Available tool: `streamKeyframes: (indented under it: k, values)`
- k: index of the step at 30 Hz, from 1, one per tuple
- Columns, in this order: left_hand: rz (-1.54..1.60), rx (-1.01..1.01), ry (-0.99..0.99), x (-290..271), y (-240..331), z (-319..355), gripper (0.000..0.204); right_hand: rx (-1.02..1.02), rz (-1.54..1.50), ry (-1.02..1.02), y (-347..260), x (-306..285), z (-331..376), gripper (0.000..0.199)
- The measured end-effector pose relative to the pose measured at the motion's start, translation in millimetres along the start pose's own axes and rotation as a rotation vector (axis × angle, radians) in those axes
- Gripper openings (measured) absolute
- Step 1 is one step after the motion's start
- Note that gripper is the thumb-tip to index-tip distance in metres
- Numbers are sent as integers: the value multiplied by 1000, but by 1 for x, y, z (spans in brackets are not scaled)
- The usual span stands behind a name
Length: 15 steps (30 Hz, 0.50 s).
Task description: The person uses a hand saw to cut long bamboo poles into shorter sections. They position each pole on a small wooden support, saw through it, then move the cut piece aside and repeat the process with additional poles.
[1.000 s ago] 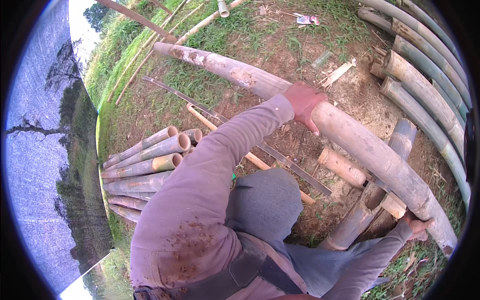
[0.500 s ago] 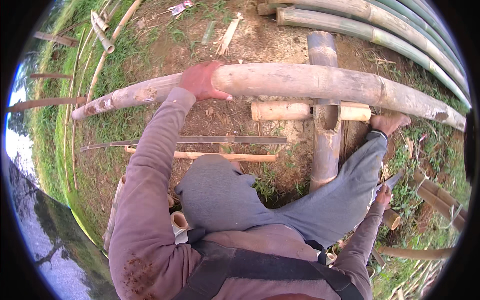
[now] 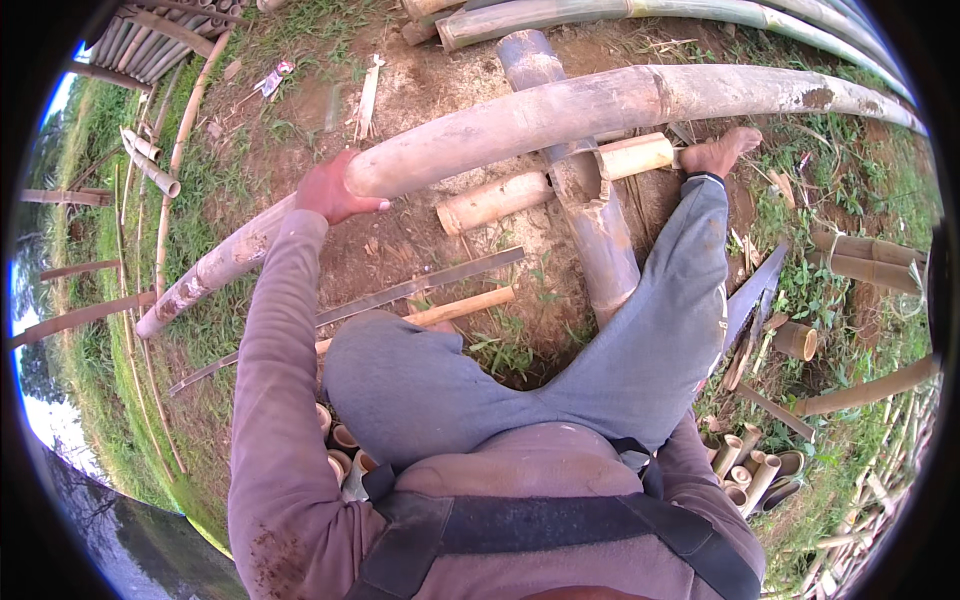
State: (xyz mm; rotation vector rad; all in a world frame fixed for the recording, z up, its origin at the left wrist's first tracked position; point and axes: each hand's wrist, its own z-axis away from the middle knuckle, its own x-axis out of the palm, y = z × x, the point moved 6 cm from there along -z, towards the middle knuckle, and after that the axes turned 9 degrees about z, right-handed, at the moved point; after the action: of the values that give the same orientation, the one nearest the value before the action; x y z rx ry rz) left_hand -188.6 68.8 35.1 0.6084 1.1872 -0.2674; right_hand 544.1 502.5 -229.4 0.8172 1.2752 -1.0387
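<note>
My left hand [image 3: 335, 190] grips a long, pale, mud-streaked bamboo pole [image 3: 600, 105] near its thinner left part. The pole runs from the grass at the left up across the top of the view to the right. My bare right foot [image 3: 722, 150] presses against the pole from below, with the grey trouser leg [image 3: 660, 330] stretched toward it. The pole lies across a thick upright-pointing bamboo log [image 3: 595, 230] and a short cut bamboo piece [image 3: 495, 202]. My right sleeve [image 3: 695, 455] shows at the lower right, but the hand is hidden behind the thigh. A dark blade [image 3: 752, 295] lies beside that leg.
A long flat slat [image 3: 420, 288] and a thin bamboo stick [image 3: 465, 305] lie on the dirt by my knee. Short cut bamboo tubes are heaped at my left hip [image 3: 340, 445] and right [image 3: 750, 470]. Long green poles [image 3: 700, 12] lie at the top. Water [image 3: 130, 545] borders the lower left.
The view has swung and moved closer. The long pole now arches higher across the picture, my left hand still on it. The right hand seen near the blade is hidden now.
</note>
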Motion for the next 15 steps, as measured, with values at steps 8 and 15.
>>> streamKeyframes:
  k: [8, 15]
  values:
    - [63, 33, -64, -2, 13, -2, 110, 21, -18, 109, -7, -55, 6, 51]
    - [79, 47, -76, -2, 17, -8, 110, 252, -402, 677, -76, -249, 14, 32]
